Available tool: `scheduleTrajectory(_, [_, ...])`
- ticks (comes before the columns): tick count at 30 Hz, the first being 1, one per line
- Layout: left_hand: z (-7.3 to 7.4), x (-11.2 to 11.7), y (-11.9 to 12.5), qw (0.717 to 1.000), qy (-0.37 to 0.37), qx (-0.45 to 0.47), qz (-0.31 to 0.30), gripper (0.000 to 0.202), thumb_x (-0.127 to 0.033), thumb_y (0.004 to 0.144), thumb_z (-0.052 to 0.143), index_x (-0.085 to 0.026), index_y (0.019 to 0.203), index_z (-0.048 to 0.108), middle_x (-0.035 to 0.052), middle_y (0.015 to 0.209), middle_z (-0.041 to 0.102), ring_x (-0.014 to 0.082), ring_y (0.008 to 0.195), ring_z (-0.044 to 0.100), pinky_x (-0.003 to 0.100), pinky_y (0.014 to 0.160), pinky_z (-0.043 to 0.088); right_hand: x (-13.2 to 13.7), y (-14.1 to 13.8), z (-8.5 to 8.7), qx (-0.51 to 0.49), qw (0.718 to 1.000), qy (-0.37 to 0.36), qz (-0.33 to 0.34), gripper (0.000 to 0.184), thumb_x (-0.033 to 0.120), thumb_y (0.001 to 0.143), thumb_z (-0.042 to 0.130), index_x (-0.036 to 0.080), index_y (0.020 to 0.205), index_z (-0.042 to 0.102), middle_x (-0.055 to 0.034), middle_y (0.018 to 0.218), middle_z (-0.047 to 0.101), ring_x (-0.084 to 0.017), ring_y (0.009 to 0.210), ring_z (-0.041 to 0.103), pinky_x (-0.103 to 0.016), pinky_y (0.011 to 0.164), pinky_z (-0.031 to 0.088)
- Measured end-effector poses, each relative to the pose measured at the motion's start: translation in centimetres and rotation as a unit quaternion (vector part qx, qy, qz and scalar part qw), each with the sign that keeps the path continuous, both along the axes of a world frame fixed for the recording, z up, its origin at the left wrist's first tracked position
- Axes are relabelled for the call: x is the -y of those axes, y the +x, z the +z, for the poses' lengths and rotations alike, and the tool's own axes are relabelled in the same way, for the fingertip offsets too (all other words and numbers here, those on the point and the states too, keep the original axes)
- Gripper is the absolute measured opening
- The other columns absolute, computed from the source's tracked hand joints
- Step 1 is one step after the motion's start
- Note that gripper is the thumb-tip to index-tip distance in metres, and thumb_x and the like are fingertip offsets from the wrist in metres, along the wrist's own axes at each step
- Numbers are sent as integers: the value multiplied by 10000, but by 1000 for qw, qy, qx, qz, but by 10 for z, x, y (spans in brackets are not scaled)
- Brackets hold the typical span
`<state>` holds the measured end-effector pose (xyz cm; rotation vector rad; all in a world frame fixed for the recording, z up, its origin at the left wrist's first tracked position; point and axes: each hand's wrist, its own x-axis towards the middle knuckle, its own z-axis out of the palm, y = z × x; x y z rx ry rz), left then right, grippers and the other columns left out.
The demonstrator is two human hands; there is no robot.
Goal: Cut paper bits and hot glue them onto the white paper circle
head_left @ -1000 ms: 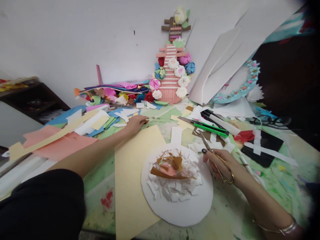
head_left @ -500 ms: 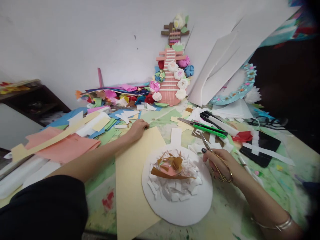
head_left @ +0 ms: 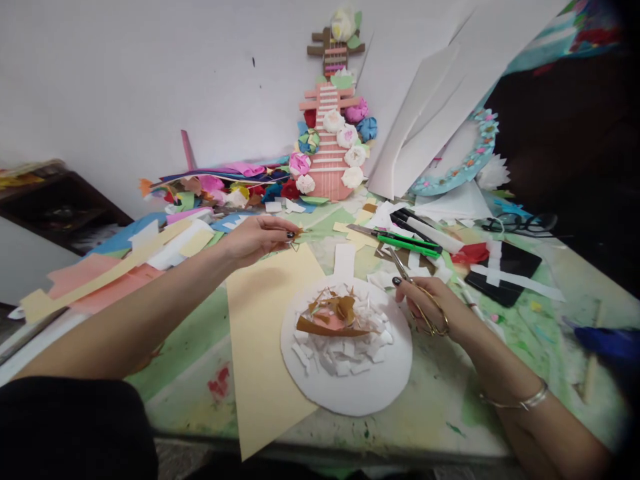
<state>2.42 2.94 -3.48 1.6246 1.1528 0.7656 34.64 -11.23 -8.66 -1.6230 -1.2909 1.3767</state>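
Note:
My left hand (head_left: 257,237) hovers over the far corner of a pale yellow paper sheet (head_left: 263,333), fingers pinched on a small brown scrap (head_left: 295,235). My right hand (head_left: 430,307) rests on the table beside a white paper disc (head_left: 350,387) and grips gold-handled scissors (head_left: 417,297), blades pointing away from me. The disc carries a heap of white, brown and pink paper snippets (head_left: 340,327).
Green utility knives and pens (head_left: 407,243) lie beyond the scissors. A black pad with white strips (head_left: 503,273) sits to the right. Coloured paper piles (head_left: 150,247) cover the left. A paper guitar with flowers (head_left: 330,133) and white boards (head_left: 430,113) lean on the wall.
My left hand lifted off the table and now pinches a small brown scrap. The view shifted slightly; my right hand stays with the scissors.

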Motion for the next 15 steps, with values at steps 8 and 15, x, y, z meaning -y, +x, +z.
scheduleTrajectory(8, [28,71,56,969,38,-162,-185,188,-295,751,664,-212,893,754,28,854,737,218,847,691,350,756,570,-1,5,-4,24,999,46,-5,387,528,825,560,168,684,565,46,430,429,-79,322,411,-204,346,328])
scheduleTrajectory(15, [27,87,70,935,69,-218,-271,240,-279,775,620,-275,971,759,-2,924,746,209,863,691,293,725,557,-3,7,-6,34,998,52,-3,399,521,846,548,159,680,575,42,430,432,-75,324,416,-204,350,341])
